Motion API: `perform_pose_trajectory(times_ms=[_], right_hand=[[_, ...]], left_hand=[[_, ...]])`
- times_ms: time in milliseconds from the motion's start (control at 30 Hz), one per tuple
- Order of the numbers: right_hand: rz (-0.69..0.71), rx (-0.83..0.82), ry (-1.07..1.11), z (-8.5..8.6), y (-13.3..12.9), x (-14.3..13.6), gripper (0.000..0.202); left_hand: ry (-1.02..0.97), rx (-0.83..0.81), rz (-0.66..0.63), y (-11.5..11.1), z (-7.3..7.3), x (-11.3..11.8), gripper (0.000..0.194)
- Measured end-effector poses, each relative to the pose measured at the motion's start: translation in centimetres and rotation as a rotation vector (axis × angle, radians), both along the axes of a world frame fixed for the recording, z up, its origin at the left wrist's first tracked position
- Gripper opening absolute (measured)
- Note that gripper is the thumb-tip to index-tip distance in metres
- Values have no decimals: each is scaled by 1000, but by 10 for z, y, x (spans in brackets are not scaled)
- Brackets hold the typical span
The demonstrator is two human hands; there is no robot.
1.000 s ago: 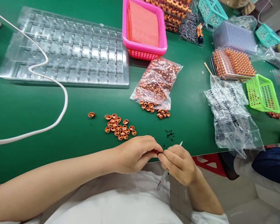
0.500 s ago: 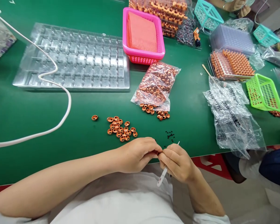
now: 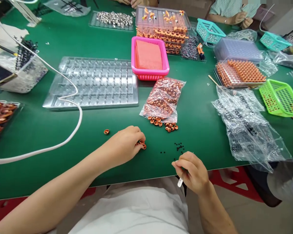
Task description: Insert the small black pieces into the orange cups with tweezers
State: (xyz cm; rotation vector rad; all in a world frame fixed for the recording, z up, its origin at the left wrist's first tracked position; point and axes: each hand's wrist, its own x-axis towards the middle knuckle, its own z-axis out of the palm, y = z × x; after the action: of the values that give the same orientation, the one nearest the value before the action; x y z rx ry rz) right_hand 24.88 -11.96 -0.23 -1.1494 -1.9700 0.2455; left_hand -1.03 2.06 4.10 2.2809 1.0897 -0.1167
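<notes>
My left hand (image 3: 123, 144) reaches over the heap of small copper-coloured cups, covering most of them. Its thumb and fingers close around a copper-coloured cup (image 3: 143, 146) at the heap's right side; how many pieces it grips is hidden. My right hand (image 3: 191, 170) is near the table's front edge, closed around a slim white tool (image 3: 180, 182) whose lower end sticks out below the palm. Thumb and forefinger are pinched together, and anything tiny between them cannot be made out. Tiny black parts (image 3: 179, 148) lie scattered just beyond this hand. One lone copper-coloured cup (image 3: 106, 131) sits to the left.
A plastic bag of copper-coloured cups (image 3: 164, 97) spills some pieces forward. Behind stand a pink basket (image 3: 150, 72) and a clear compartment tray (image 3: 92, 84). A white cable (image 3: 81, 113) curves across the left. Plastic bags (image 3: 251, 130) and a green basket (image 3: 278, 97) lie right. Co-workers' hands show at the back.
My hands have parted: the left moved left and forward onto the heap of cups, while the right stayed near the edge with the white tool. The view has tilted up.
</notes>
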Motion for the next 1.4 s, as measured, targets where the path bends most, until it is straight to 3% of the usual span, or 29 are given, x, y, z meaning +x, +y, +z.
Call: perform_pose_trajectory(times_ms=[100, 233, 333, 567, 1400], right_hand=[[-24, 1, 12, -3, -4, 5, 25], [-63, 17, 36, -7, -8, 8, 28], [-95, 22, 67, -8, -10, 7, 29], [-128, 16, 102, -11, -17, 7, 29], [-148, -11, 126, -11, -17, 2, 26]], left_hand=[[113, -1, -11, 9, 7, -8, 14], [82, 59, 5, 20, 10, 2, 19], [-7, 139, -38, 28, 2, 25, 13], [28, 314, 13, 34, -22, 68, 19], [-50, 369, 65, 31, -32, 74, 19]])
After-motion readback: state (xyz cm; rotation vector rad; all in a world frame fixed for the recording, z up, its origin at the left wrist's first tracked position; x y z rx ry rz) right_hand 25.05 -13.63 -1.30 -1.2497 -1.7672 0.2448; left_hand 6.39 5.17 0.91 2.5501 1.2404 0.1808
